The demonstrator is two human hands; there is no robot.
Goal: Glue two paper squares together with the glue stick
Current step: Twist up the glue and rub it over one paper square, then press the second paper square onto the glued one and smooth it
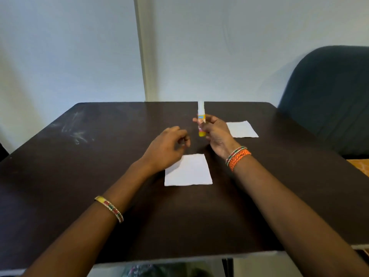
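Looks like a room in someone's home, pretty plain setup. The surface (111,156) is a dark brown laminate top, kinda scuffed, with whitish smears near its far left corner, pushed right up against a bare pale wall (69,47). There's a cream vertical strip (142,48) running down that wall, maybe a pipe cover or trim, can't really tell. Off to the right sits a dark teal padded chair (329,92), the soft upholstered kind you'd see in a living room or study. Low at the right edge a bit of orange patterned floor or mat (359,165) peeks out. No lab or shop gear, just everyday household stuff.
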